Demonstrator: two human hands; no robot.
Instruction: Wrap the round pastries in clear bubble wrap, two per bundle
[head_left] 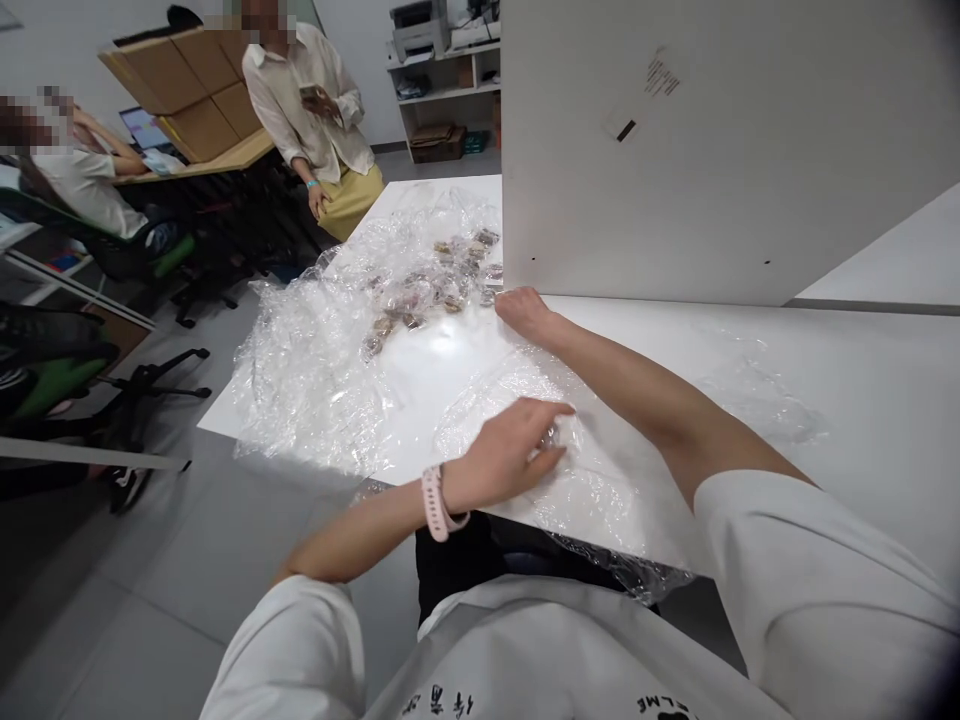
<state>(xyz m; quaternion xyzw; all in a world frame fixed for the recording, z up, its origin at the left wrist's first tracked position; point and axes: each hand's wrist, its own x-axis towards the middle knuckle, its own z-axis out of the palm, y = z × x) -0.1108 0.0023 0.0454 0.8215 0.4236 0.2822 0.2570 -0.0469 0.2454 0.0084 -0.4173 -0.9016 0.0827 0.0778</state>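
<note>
My left hand [514, 450], with a pink wristband, is low over clear plastic film [525, 380] spread on the white table. Its thumb and index finger are stretched out and apart, and a glinting bit of crumpled film shows between them. Farther forward, my right hand [525, 312] is curled closed at the lower corner of an upright white panel. Its fingertips are hidden, so what they grip cannot be made out. Just left of it lie several small wrapped pieces [452, 303], brown and purplish, scattered in the film.
A big heap of crumpled clear film [300, 370] covers the table's left end and hangs over its edge. The upright white panel [675, 180] blocks the far right. A person [311, 110] holding a phone stands beyond the table; another person [86, 185] sits far left.
</note>
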